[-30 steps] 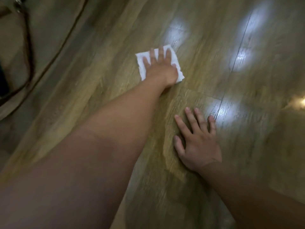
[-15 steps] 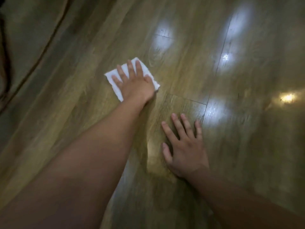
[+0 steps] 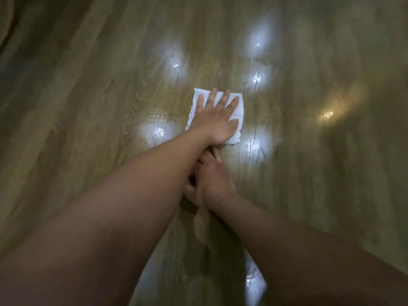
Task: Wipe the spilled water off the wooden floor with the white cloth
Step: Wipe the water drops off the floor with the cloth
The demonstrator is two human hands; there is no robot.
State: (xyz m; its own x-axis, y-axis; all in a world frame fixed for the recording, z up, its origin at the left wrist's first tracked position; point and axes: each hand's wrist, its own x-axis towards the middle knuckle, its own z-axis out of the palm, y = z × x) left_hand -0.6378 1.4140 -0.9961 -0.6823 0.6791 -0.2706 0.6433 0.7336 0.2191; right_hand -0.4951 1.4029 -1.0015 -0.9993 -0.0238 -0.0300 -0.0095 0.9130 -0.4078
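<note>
Since half a second ago the white cloth (image 3: 240, 108) has slid to the right under my left hand (image 3: 215, 120), and it now lies on the wooden floor (image 3: 99, 107) just beyond my right hand (image 3: 212, 182). My left fingers (image 3: 212, 96) lie straight and slightly spread, pressing the cloth flat (thumb out to the right). My left forearm crosses over the right hand, which rests on the boards. Its fingers are mostly hidden, so I cannot tell their spread. Bright glints (image 3: 157, 132) shine around the cloth.

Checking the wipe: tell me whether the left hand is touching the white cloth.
Touching. The head view shows the left hand flat on the white cloth, fingers spread across it.
</note>
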